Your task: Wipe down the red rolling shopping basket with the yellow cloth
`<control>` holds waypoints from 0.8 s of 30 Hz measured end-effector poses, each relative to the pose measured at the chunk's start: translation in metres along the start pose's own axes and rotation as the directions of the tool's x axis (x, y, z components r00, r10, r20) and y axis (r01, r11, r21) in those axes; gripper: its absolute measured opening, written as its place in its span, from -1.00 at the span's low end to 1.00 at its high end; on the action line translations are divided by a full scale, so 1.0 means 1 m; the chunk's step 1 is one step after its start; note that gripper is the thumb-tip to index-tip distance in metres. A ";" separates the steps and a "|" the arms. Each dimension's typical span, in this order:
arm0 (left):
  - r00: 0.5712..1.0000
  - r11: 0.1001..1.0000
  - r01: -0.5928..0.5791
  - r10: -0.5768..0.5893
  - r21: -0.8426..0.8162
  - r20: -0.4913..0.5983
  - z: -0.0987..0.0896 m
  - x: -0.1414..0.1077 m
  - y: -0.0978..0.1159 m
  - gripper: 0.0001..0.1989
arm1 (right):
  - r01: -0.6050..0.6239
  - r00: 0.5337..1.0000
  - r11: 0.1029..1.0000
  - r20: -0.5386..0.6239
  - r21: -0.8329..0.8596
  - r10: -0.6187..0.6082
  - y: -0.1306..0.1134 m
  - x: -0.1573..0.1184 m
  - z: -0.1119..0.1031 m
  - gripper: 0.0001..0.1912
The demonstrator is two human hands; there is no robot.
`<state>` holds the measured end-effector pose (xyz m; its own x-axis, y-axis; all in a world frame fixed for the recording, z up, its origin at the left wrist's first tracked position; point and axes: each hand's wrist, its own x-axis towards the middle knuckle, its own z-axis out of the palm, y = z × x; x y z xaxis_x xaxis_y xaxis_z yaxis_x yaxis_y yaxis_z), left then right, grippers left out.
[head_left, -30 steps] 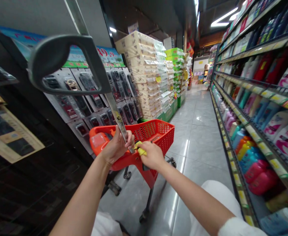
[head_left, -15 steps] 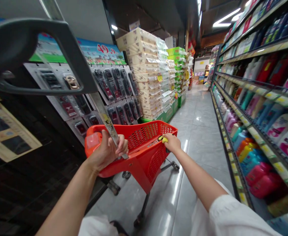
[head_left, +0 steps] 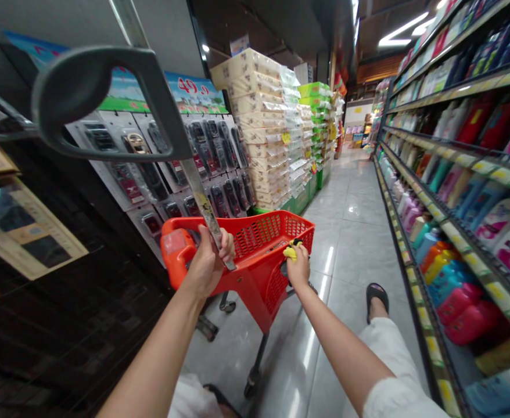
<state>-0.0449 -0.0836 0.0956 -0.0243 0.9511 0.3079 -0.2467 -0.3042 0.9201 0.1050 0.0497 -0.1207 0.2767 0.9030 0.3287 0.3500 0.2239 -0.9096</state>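
Observation:
A long metal pole (head_left: pixel 197 188) with a dark grey loop handle (head_left: pixel 163 104) slants across the left; my left hand (head_left: pixel 211 255) is wrapped round its lower end, over the near rim of a red shopping cart (head_left: pixel 255 290). Beside the cart's right side, my right hand (head_left: pixel 297 264) is closed round a small yellow and black object (head_left: pixel 290 249), whose exact kind I cannot make out. The cart's perforated basket stands on dark legs with wheels.
Packaged belts hang on a rack (head_left: pixel 220 197) at the left, followed by stacked cream boxes (head_left: pixel 261 133) and green packs (head_left: pixel 315 110). Shelves of bottles (head_left: pixel 459 215) line the right. Grey tiled floor (head_left: pixel 351 232) runs between; my sandalled foot (head_left: pixel 377 299) is on it.
The pole, its handle and my left hand have shifted right in view. My right hand sits slightly lower and further left. A foot has appeared at the right.

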 end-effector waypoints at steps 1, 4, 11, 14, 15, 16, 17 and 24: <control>1.000 1.000 0.015 -0.014 -0.006 0.017 -0.002 0.001 0.001 -0.40 | 0.021 1.000 1.000 0.019 -0.018 -0.020 -0.008 -0.008 0.003 -0.51; 0.999 0.999 0.040 -0.039 -0.014 0.034 -0.008 0.005 0.001 -0.40 | 0.066 0.996 0.997 0.070 -0.031 -0.063 -0.035 -0.039 0.007 -0.50; 0.999 0.999 0.035 -0.035 0.001 0.027 -0.011 0.008 0.000 -0.39 | 0.269 0.933 0.939 0.186 0.213 -0.309 -0.103 -0.102 -0.008 -0.50; 0.995 0.996 0.079 -0.081 0.040 0.061 -0.010 0.005 0.003 -0.37 | 0.362 0.908 0.912 0.146 0.192 -0.392 -0.127 -0.113 -0.012 -0.41; 0.992 0.994 0.092 -0.096 0.051 0.077 -0.010 0.005 0.003 -0.36 | 0.401 0.893 0.901 0.149 0.167 -0.425 -0.131 -0.116 -0.011 -0.37; 0.990 0.993 0.103 -0.108 0.058 0.093 -0.011 0.004 0.004 -0.36 | 0.436 0.876 0.888 0.158 0.144 -0.455 -0.130 -0.120 -0.008 -0.34; 0.988 0.993 0.108 -0.113 0.058 0.107 -0.011 0.004 0.004 -0.36 | 0.460 0.864 0.879 0.166 0.124 -0.476 -0.125 -0.123 -0.004 -0.33; 0.972 0.990 0.133 -0.137 0.036 0.193 -0.015 0.006 0.007 -0.39 | 0.168 0.977 0.982 0.118 0.082 -0.177 -0.054 -0.144 0.026 -0.36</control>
<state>-0.0608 -0.0790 0.0999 0.1971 0.9555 0.2194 -0.2126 -0.1768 0.9610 0.0230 -0.0832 -0.1254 0.1030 0.8861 0.4519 0.3170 0.4014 -0.8593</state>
